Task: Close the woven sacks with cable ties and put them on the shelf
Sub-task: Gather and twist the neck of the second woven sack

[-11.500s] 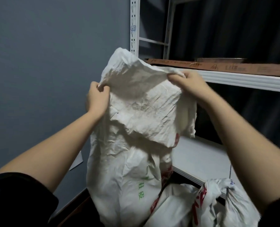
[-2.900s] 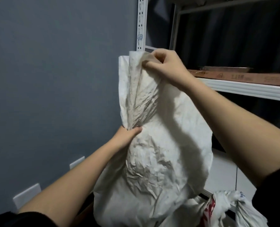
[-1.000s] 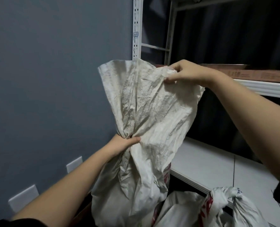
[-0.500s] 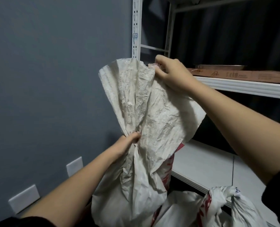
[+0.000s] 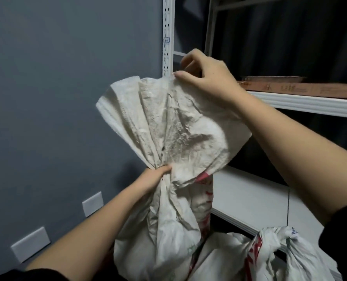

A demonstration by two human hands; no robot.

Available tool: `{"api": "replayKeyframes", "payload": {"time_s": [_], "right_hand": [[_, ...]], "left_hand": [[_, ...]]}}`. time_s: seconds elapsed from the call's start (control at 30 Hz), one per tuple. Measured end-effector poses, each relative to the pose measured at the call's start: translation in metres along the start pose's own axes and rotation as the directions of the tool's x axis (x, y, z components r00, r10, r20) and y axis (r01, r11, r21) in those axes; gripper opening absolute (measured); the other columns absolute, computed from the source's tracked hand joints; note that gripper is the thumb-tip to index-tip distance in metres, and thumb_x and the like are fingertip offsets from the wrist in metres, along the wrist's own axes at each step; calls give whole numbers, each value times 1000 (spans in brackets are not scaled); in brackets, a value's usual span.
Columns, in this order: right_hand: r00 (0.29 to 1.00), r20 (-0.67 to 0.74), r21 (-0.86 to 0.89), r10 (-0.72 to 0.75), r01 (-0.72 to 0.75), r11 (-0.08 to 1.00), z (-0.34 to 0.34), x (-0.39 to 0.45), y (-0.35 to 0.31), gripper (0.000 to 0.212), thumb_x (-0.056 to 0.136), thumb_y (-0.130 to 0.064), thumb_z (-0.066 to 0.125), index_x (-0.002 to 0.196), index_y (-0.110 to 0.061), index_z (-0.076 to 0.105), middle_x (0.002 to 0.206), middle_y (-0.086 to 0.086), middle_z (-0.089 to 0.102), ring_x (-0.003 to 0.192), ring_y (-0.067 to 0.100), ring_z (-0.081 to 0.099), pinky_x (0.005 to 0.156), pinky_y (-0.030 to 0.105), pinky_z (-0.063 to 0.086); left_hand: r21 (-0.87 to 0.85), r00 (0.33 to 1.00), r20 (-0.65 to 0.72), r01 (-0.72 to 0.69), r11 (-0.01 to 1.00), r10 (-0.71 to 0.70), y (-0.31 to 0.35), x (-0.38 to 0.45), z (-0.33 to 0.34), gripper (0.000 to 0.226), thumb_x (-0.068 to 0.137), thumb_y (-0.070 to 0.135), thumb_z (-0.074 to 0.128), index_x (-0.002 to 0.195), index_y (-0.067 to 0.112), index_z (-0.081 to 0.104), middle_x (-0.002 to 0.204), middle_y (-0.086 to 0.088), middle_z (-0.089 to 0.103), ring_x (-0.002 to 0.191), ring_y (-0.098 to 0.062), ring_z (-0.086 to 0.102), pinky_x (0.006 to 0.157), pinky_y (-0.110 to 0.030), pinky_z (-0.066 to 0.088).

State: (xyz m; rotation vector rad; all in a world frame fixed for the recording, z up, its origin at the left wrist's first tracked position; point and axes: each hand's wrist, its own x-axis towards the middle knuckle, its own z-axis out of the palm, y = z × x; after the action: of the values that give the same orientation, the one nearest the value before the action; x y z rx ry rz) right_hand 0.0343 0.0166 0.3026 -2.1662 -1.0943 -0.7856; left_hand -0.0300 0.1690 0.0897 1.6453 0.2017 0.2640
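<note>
Beside the front-left upright point(image 5: 167, 35) of the shelf point(image 5: 255, 201), a white woven sack point(image 5: 168, 209) stands with its long axis roughly vertical, mouth pointing up and fanned slightly toward the shelving. Its base is out of frame below, so what carries it cannot be told.

Left hand point(image 5: 155, 177): fingers curled tight round the gathered neck, about halfway up the visible cloth. Right hand point(image 5: 207, 77): thumb and fingers pinching the top hem at the mouth's upper right edge, pulling it up and taut. Above the left grip the mouth spreads in loose pleats; the right-hand portion is not yet drawn into the bunch and sags outward.

A second sack point(image 5: 269, 258), already bunched at its neck, lies at lower right, against the lower shelf's front edge. No cable tie is visible anywhere.

Risks, as judged:
- Both hands are occupied; fetching a tie requires freeing one. If the left grip slackens, the pleats will likely spring open and gathering must be repeated.
- The ungathered right flap could be left outside the tie, giving an incomplete closure.
- The stiff, creased weave may slip through a shallow grip.
- The tall, upright sack may topple if the neck is released.
</note>
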Motion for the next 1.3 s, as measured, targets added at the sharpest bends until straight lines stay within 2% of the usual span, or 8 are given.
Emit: {"api": "replayKeyframes", "payload": {"time_s": [0.17,0.3,0.43,0.6,0.77,0.93,1.1,1.3], "right_hand": [[828,534,162,170,-298,941,-18,-12,37,78,76,-50,70,142,-25,35,139,-7,47,119,6,51,105,28,39],[625,741,-11,245,-354,935,-17,-19,53,57,76,-27,79,127,-21,53,114,-3,69,100,16,69,91,36,54],[749,612,64,254,-367,928,-18,-19,54,19,82,-31,73,96,-20,67,90,-6,74,86,15,70,77,26,57],[875,432,75,219,-277,958,-27,-9,43,38,81,-43,71,84,-5,65,77,-1,60,70,10,54,66,23,44],[965,187,184,184,-219,958,-4,5,15,20,81,-32,71,82,-15,59,78,-3,57,71,8,51,62,23,40],[979,26,239,200,-200,950,29,16,-9,21,74,-31,77,81,-20,60,77,-8,57,71,6,52,58,18,38],[958,284,395,46,-161,905,16,3,-12,51,84,-31,71,129,-20,49,106,-10,61,93,2,61,88,16,46],[855,-196,722,479,-205,660,48,-66,39,34,95,-44,45,118,-19,48,108,-8,57,93,0,57,78,15,43]], "left_hand": [[-59,998,-60,-17,998,13,4,0,-5,19,94,8,51,105,14,64,93,8,67,82,-1,61,70,-14,47],[-73,996,-85,-2,997,-4,5,-1,-4,21,91,10,55,106,13,68,102,3,69,89,-8,63,81,-24,47],[-167,992,17,123,978,-121,2,-5,-7,22,84,26,64,98,10,70,91,-5,74,85,-20,68,78,-28,52],[21,980,183,72,997,-75,4,-12,3,13,81,20,73,91,22,64,78,15,69,59,9,64,53,-4,46],[123,973,230,-9,992,-20,7,-12,20,40,69,29,85,104,22,68,95,13,73,80,8,67,69,-6,49],[139,996,89,-38,990,25,7,-8,28,50,86,27,69,133,19,52,119,10,56,101,-4,54,88,-17,39],[-13,998,55,40,999,-39,1,-10,22,43,91,22,62,132,15,52,124,1,61,101,-13,60,90,-25,43],[-27,997,-70,-20,999,18,4,-5,19,45,93,28,58,135,17,50,126,5,55,118,-15,52,101,-27,39]]}}
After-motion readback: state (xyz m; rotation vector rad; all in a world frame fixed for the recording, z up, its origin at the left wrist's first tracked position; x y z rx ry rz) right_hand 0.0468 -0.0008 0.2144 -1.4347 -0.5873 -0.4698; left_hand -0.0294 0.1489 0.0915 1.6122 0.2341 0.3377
